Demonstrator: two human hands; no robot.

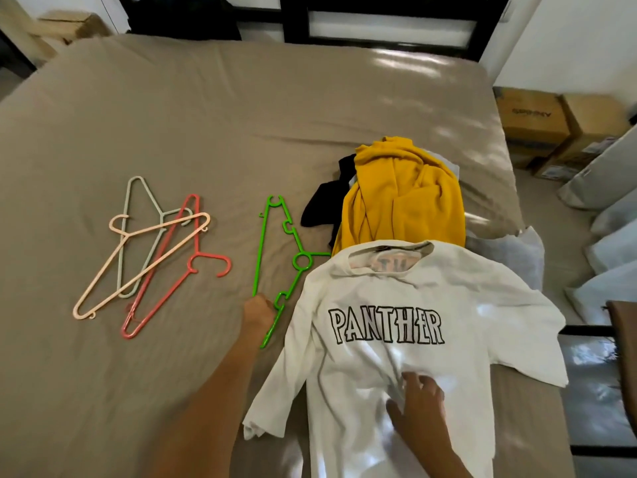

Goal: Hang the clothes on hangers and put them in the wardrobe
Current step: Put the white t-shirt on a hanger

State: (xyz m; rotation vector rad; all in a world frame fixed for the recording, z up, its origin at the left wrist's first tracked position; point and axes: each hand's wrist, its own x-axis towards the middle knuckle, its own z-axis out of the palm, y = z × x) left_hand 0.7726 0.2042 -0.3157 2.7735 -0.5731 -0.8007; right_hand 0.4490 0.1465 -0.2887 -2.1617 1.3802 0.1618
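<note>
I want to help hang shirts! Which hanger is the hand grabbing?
The green hanger, lying alone beside the white PANTHER shirt; the left hand grips its lower end. The other hangers lie piled apart.

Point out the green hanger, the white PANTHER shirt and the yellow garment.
green hanger (262,250), head view, long straight bar.
white PANTHER shirt (386,326), head view, printed lettering.
yellow garment (403,201), head view, middle folds.

The left hand and right hand are bare, and the left forearm and right forearm are bare to the view's lower edge
</note>
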